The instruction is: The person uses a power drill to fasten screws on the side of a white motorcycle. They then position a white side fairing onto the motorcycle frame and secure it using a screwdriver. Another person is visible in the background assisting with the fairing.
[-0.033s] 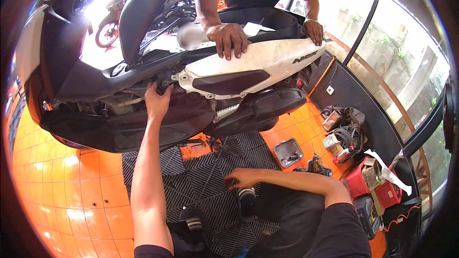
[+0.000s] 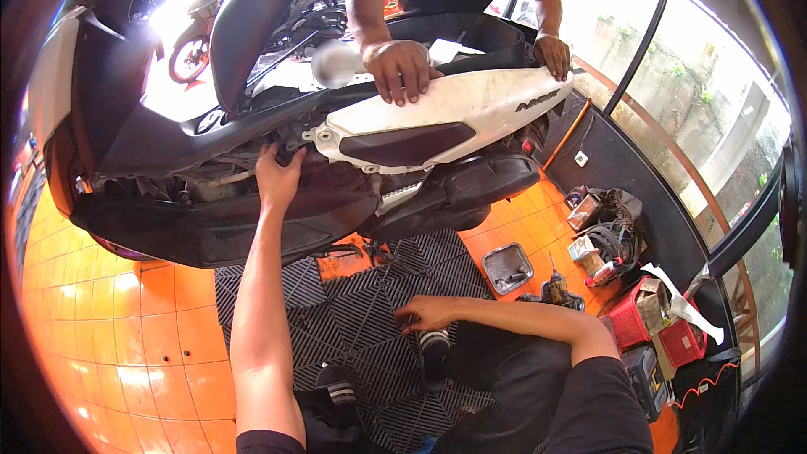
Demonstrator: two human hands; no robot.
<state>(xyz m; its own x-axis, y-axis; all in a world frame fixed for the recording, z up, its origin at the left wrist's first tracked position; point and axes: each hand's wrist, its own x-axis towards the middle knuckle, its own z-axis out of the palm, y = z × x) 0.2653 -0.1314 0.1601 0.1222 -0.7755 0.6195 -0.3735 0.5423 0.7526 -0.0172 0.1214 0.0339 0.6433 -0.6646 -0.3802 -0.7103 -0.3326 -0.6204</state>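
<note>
A scooter stands on its wheels before me with its side opened up. My left hand (image 2: 278,175) reaches up to the exposed frame (image 2: 223,176), thumb and fingers apart, fingertips touching dark parts beside the front tab of a white side panel (image 2: 492,105). That panel, with a dark inset, lies along the scooter's rear side. A co-worker's two hands (image 2: 402,69) press on its upper edge. My right hand (image 2: 427,313) hangs over the black ribbed mat (image 2: 361,319), near my shoe (image 2: 435,357). Its fingers are loosely bent with a gap between them, and I see nothing held.
A metal tray (image 2: 507,269) sits on the orange tiles (image 2: 160,336), with a power drill (image 2: 555,287) to its right. Red baskets (image 2: 626,319), boxes and a white trim piece (image 2: 685,307) line the dark wall at right. The lower black fairing (image 2: 227,231) juts out below my left hand.
The co-worker's hand on the panel's upper edge has shifted very slightly. My own hands have not visibly moved.
</note>
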